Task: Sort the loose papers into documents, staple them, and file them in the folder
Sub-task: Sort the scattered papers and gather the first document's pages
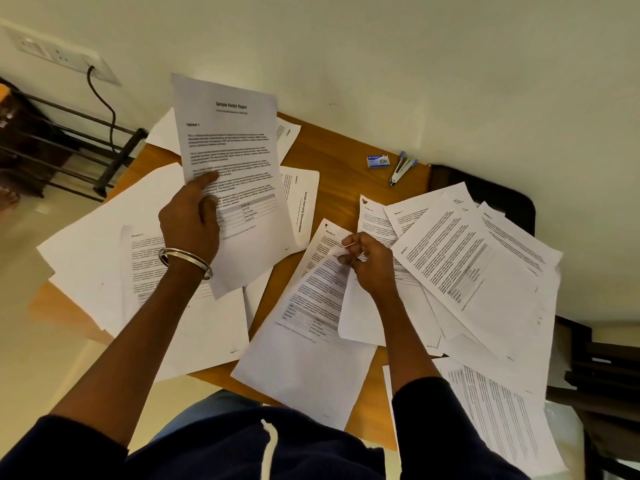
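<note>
My left hand (189, 220) grips a printed sheet titled "Sample Health Report" (232, 161) and holds it up above the table. My right hand (369, 265) pinches the curled edge of a sheet (311, 306) lying in the middle of the table. Loose printed papers cover the wooden table (346, 174): a pile at the left (104, 244), a fanned pile at the right (467, 265) and a table-filled sheet at the near right (495, 410). A stapler (401, 168) and a small blue staple box (378, 161) lie at the far edge by the wall.
A dark folder or case (502, 199) lies under the right pile at the table's far right corner. A black metal rack (69, 147) stands on the floor at the left, below a wall socket with a cable (104, 98). Dark furniture (602, 375) stands at the right.
</note>
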The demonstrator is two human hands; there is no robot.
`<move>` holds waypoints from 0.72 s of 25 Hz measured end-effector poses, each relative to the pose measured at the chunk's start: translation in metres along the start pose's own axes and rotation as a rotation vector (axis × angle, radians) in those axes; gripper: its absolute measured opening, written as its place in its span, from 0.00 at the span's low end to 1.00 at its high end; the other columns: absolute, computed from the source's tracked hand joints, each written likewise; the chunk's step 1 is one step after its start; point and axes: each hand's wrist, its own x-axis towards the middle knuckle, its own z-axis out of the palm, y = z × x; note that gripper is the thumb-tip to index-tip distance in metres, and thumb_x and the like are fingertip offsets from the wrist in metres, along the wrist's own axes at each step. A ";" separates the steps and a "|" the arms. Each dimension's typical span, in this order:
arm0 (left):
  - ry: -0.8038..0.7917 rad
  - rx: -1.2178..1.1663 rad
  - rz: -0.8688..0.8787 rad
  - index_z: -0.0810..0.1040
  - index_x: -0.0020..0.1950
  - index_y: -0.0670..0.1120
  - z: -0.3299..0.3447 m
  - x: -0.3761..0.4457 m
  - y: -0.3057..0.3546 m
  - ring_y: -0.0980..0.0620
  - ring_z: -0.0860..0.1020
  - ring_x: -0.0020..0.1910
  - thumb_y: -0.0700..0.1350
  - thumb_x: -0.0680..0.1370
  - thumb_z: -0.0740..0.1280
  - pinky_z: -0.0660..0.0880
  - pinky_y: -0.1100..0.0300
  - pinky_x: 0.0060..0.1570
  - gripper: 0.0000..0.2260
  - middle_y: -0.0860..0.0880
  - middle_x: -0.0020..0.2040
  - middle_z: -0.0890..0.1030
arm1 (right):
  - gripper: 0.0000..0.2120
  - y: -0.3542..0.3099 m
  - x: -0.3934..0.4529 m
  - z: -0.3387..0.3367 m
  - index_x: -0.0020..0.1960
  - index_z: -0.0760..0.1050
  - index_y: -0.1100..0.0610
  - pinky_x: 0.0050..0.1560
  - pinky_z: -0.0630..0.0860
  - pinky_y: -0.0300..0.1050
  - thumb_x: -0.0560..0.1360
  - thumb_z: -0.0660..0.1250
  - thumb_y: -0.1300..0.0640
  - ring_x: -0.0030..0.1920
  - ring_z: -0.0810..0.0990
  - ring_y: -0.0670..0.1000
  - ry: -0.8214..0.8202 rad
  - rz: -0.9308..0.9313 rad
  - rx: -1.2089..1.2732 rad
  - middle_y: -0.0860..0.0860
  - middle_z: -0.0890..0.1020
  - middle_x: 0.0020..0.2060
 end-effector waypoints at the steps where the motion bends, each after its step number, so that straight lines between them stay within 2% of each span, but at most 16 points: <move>1: 0.010 -0.017 -0.025 0.74 0.65 0.43 -0.001 -0.001 0.000 0.41 0.76 0.59 0.42 0.80 0.61 0.69 0.54 0.62 0.14 0.42 0.65 0.75 | 0.09 -0.002 0.003 0.003 0.49 0.76 0.57 0.47 0.74 0.26 0.72 0.71 0.68 0.50 0.78 0.46 0.003 -0.026 -0.021 0.49 0.81 0.48; 3: 0.021 -0.058 -0.068 0.74 0.65 0.43 -0.003 -0.003 0.001 0.41 0.75 0.60 0.41 0.79 0.61 0.70 0.52 0.63 0.14 0.43 0.66 0.74 | 0.06 -0.003 0.008 0.011 0.46 0.79 0.58 0.53 0.76 0.39 0.72 0.70 0.67 0.49 0.78 0.47 0.013 -0.096 -0.104 0.52 0.83 0.47; 6: 0.041 -0.092 -0.103 0.74 0.64 0.44 -0.006 -0.006 0.001 0.41 0.75 0.61 0.41 0.79 0.61 0.70 0.50 0.63 0.14 0.44 0.67 0.73 | 0.06 -0.007 0.014 0.020 0.49 0.83 0.57 0.61 0.72 0.48 0.73 0.71 0.62 0.51 0.80 0.50 -0.021 -0.121 -0.208 0.52 0.85 0.49; 8: 0.052 -0.098 -0.128 0.74 0.64 0.44 -0.010 -0.006 0.001 0.41 0.75 0.61 0.41 0.79 0.62 0.71 0.49 0.63 0.14 0.44 0.67 0.73 | 0.06 -0.006 0.015 0.024 0.48 0.84 0.55 0.63 0.72 0.56 0.71 0.73 0.61 0.53 0.81 0.53 -0.043 -0.178 -0.240 0.52 0.85 0.49; 11: 0.059 -0.095 -0.147 0.74 0.64 0.44 -0.012 -0.006 -0.001 0.41 0.75 0.61 0.41 0.79 0.62 0.71 0.47 0.63 0.14 0.44 0.67 0.73 | 0.06 -0.001 0.008 0.023 0.46 0.85 0.56 0.64 0.67 0.53 0.70 0.74 0.62 0.58 0.77 0.55 0.016 -0.302 -0.337 0.53 0.84 0.54; 14: 0.063 -0.115 -0.133 0.74 0.64 0.44 -0.013 -0.004 -0.003 0.42 0.75 0.62 0.40 0.79 0.62 0.72 0.51 0.62 0.14 0.44 0.67 0.73 | 0.06 0.015 -0.007 0.008 0.45 0.84 0.58 0.62 0.71 0.54 0.68 0.74 0.66 0.58 0.76 0.57 0.026 -0.331 -0.328 0.54 0.83 0.54; 16: 0.059 -0.145 -0.149 0.73 0.65 0.45 -0.012 -0.003 -0.005 0.44 0.74 0.62 0.40 0.79 0.62 0.71 0.54 0.62 0.14 0.45 0.67 0.73 | 0.08 0.025 -0.016 -0.002 0.45 0.83 0.60 0.63 0.73 0.52 0.69 0.72 0.70 0.57 0.77 0.57 0.065 -0.252 -0.208 0.56 0.83 0.53; 18: 0.050 -0.190 -0.169 0.72 0.65 0.45 -0.010 -0.004 -0.003 0.47 0.73 0.63 0.40 0.79 0.62 0.71 0.56 0.62 0.15 0.46 0.67 0.73 | 0.09 0.029 -0.021 -0.009 0.47 0.82 0.62 0.63 0.71 0.41 0.70 0.70 0.72 0.58 0.78 0.57 0.109 -0.131 -0.092 0.56 0.83 0.53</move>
